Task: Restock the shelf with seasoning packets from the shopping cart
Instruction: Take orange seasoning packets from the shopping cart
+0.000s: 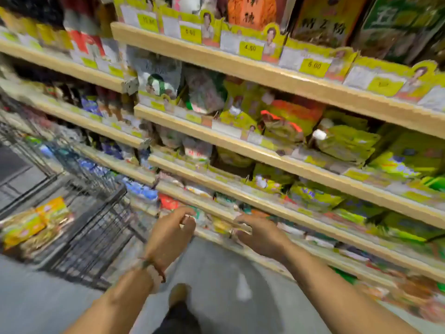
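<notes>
Wooden shelf (289, 145) edges front crinkly yellow-green packets (346, 143). Wire cart (96, 227) stands left. Left hand (171, 235) and right hand (260, 235) reach, fingers loosely curled; any grasp is blurred, I cannot tell.

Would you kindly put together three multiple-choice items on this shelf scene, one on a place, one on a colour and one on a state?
1. Where is the shopping cart?
A. To the person's left
B. To the person's right
C. Behind the shelves

2. What colour are the price tags on the shelf edges?
A. Blue
B. Yellow-green
C. White only

3. How are the hands placed?
A. Both inside the cart
B. Both down at a low shelf
C. One on the top shelf

Answers: 1 A, the wire cart stands left of the left hand. 2 B, the tags show yellow-green panels. 3 B, the left hand and right hand reach side by side at the low shelf's edge; blur hides their grip.
</notes>
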